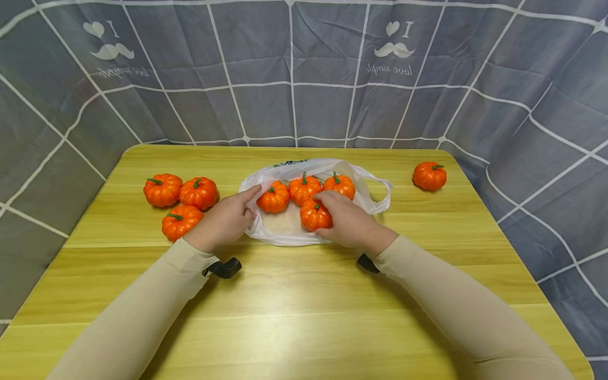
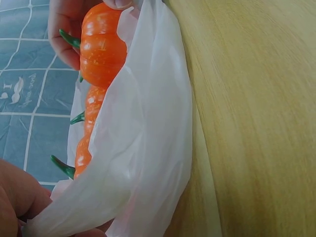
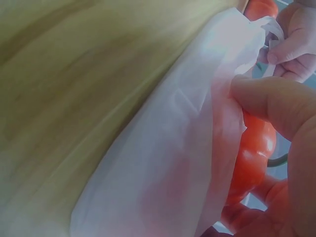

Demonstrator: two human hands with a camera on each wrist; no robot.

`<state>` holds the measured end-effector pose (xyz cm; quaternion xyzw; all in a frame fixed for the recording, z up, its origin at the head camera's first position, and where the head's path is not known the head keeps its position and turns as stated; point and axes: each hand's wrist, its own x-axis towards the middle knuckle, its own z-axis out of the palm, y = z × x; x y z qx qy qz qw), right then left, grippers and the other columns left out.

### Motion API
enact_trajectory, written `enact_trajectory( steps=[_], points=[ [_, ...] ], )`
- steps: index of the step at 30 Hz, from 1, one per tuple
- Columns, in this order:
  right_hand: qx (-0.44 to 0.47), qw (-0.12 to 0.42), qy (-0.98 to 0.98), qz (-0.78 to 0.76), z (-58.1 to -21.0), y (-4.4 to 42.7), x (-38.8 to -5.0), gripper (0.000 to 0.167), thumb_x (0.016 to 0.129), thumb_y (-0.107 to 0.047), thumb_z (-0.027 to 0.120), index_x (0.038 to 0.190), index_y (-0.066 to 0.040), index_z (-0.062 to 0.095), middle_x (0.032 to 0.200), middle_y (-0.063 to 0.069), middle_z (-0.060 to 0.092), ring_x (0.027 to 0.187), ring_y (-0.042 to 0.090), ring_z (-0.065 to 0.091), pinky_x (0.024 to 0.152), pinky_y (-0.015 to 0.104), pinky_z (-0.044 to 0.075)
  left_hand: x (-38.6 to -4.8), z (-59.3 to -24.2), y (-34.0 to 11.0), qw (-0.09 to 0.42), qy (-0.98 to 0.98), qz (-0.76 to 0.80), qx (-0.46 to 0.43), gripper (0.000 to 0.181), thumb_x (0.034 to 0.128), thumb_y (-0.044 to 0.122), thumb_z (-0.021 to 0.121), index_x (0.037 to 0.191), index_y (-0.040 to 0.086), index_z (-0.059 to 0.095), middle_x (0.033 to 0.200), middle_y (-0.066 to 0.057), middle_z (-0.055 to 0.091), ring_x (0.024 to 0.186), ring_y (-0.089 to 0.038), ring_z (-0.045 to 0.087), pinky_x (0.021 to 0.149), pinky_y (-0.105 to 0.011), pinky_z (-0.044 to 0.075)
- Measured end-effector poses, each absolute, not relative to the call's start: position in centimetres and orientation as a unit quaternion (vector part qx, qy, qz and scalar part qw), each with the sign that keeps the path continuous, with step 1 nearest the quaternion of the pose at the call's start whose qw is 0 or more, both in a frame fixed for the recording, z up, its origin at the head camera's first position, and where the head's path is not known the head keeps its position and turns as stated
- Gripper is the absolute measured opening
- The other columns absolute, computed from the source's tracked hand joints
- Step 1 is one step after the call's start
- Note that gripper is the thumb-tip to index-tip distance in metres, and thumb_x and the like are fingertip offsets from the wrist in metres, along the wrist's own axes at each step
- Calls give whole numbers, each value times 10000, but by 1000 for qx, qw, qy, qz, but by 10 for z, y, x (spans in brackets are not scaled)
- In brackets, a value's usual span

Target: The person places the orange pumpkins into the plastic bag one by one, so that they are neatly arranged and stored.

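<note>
A white plastic bag (image 1: 266, 236) lies with its mouth spread on the table. Inside it, three small orange pumpkins with green stems sit in a row: a left one (image 1: 273, 198), a middle one (image 1: 304, 191) and a right one (image 1: 342, 187). My right hand (image 1: 349, 219) grips another pumpkin (image 1: 313, 216) at the bag's near side, thumb and fingers around it; the right wrist view shows this pumpkin (image 3: 253, 155) partly behind the bag's film. At the left rim, my left hand (image 1: 225, 219) pinches the plastic, seen gathered (image 2: 74, 217) in the left wrist view.
Three more pumpkins cluster left of the bag: one at the back (image 1: 163, 191), one beside it (image 1: 200, 193) and one nearer (image 1: 180, 221), partly behind my left hand. A lone pumpkin (image 1: 429, 176) stands at the far right. A grey checked curtain (image 1: 266, 111) surrounds the wooden table (image 1: 285, 327).
</note>
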<state>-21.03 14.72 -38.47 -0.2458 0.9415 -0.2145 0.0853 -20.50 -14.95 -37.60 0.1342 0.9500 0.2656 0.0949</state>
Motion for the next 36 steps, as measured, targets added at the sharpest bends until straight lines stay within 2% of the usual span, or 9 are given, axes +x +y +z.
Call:
enact_trajectory(
  steps=[3, 7, 18, 23, 27, 30, 32, 34, 36],
  points=[
    [-247, 82, 942, -212, -386, 147, -210, 756, 892, -290, 846, 1521, -100, 472, 1565, 103, 487, 1486, 326, 447, 1268, 475, 348, -205, -377, -150, 97, 949, 268, 132, 663, 1045, 127, 459, 1682, 187, 286, 1670, -185, 393, 1030, -329, 573, 789, -400, 464],
    [-248, 81, 942, -213, -387, 147, -209, 756, 891, -289, 845, 1520, -99, 472, 1561, 104, 488, 1476, 330, 456, 1262, 478, 356, -205, -377, -150, 97, 949, 269, 132, 664, 1043, 122, 462, 1681, 185, 289, 1669, -187, 395, 984, -325, 572, 730, -381, 449],
    [-249, 80, 941, -214, -391, 146, -209, 748, 894, -296, 837, 1521, -111, 474, 1567, 99, 484, 1478, 327, 452, 1261, 481, 354, -206, -379, -151, 101, 948, 270, 132, 667, 1045, 127, 445, 1686, 193, 274, 1650, -216, 413, 1101, -344, 563, 821, -411, 470],
    [-249, 81, 941, -215, -392, 146, -210, 737, 898, -298, 835, 1515, -115, 478, 1561, 95, 487, 1477, 323, 451, 1261, 481, 354, -206, -379, -151, 105, 949, 269, 130, 665, 1048, 133, 432, 1689, 196, 268, 1649, -207, 419, 1112, -341, 562, 781, -393, 473],
    [-250, 83, 941, -214, -393, 146, -210, 732, 901, -292, 834, 1514, -115, 476, 1564, 92, 485, 1479, 315, 450, 1262, 479, 355, -206, -379, -151, 106, 949, 268, 129, 666, 1045, 134, 433, 1688, 205, 275, 1596, -206, 486, 939, -314, 571, 677, -359, 453],
    [-250, 85, 940, -214, -392, 145, -209, 737, 901, -286, 832, 1521, -114, 470, 1570, 95, 479, 1483, 314, 447, 1262, 481, 356, -207, -380, -151, 105, 948, 269, 131, 668, 1039, 122, 438, 1685, 189, 283, 1437, -214, 604, 755, -265, 505, 630, -332, 430],
    [-250, 88, 941, -212, -392, 145, -209, 741, 902, -284, 831, 1525, -116, 467, 1572, 97, 477, 1484, 315, 446, 1262, 482, 356, -207, -380, -151, 106, 948, 271, 130, 668, 1038, 120, 438, 1685, 187, 285, 1382, -206, 623, 688, -251, 452, 611, -325, 422],
    [-249, 89, 941, -210, -393, 144, -209, 743, 901, -284, 830, 1528, -118, 465, 1571, 100, 477, 1484, 317, 447, 1262, 482, 356, -207, -381, -152, 106, 947, 272, 131, 670, 1035, 113, 433, 1685, 182, 283, 1352, -210, 631, 686, -256, 450, 611, -328, 422],
    [-248, 90, 942, -208, -394, 144, -210, 743, 902, -287, 831, 1528, -122, 466, 1569, 101, 479, 1481, 318, 451, 1260, 481, 359, -207, -381, -152, 105, 948, 271, 131, 669, 1037, 120, 434, 1685, 192, 284, 1460, -204, 586, 787, -272, 517, 642, -340, 437]
  ],
)
